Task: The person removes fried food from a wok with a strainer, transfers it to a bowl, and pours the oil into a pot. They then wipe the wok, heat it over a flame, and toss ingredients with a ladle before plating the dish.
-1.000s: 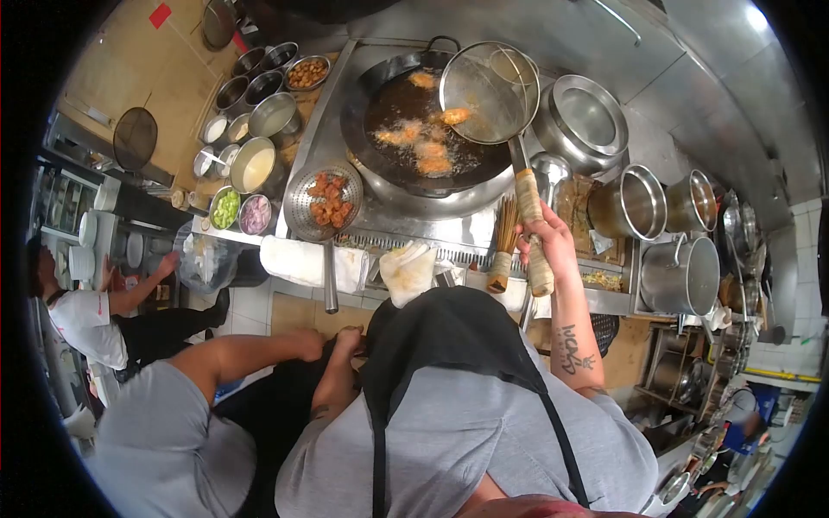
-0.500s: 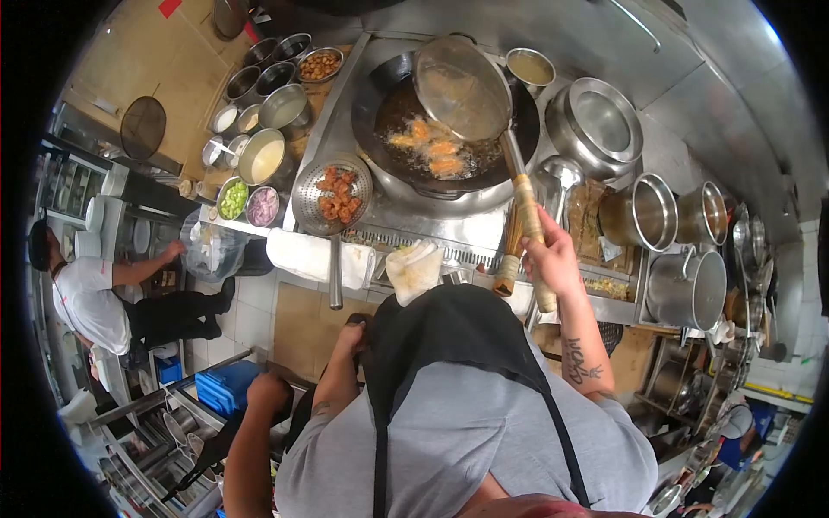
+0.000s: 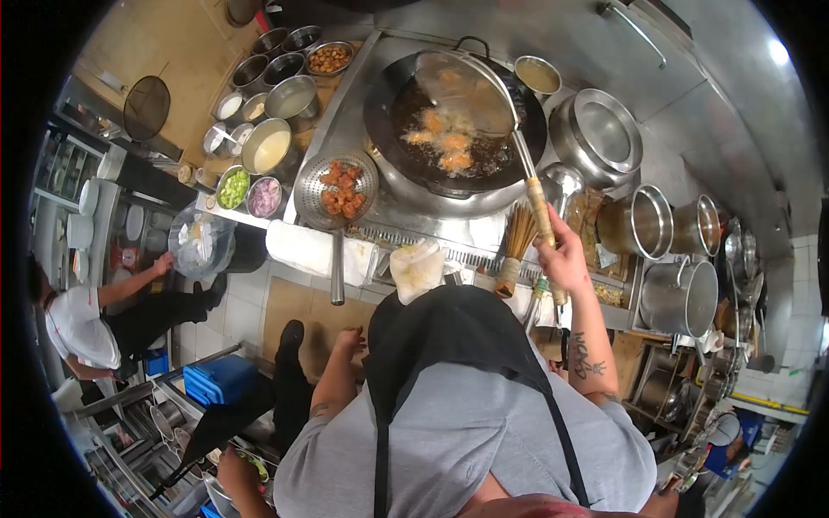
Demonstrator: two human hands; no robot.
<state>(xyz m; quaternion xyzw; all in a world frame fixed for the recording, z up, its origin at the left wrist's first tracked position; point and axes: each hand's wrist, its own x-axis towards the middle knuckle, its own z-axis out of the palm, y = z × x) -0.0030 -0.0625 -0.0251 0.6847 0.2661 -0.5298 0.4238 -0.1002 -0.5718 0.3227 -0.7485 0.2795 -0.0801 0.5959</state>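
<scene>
"Where does the strainer (image 3: 471, 97) lie from the right hand (image 3: 566, 256)?"

"Its mesh is ahead of that hand and off to the left, over the far part of the wok (image 3: 380, 125). Whether the rim dips into the oil, I can't tell (the mesh and the bubbling blur together there)."

"And the long axis?"

"The bound handle (image 3: 539, 209) slants forward and slightly left, away from the body. The mesh spreads leftward from its far end, and the butt sticks out behind the hand, towards the wearer."

"How is it gripped?"

"The right hand is closed round the handle, near its rear part. That's the nearer hand by far; the left hand (image 3: 350, 339) is back beside the black apron (image 3: 445, 341), well apart from the strainer. I see nothing in it, but its fingers are too small to say whether they're loose or clenched."

"What sits round about?"

"Orange-brown pieces (image 3: 455, 160) bubble in the wok, just on the wearer's side of the mesh, and more show through it. Left of the wok is a perforated ladle (image 3: 309, 203) with darker fried pieces (image 3: 341, 177) in it, its handle (image 3: 337, 272) pointing back towards the left hand. A bamboo brush (image 3: 518, 235) stands just left of the right hand, and a folded cloth (image 3: 417, 272) lies farther left, by the apron."
</scene>
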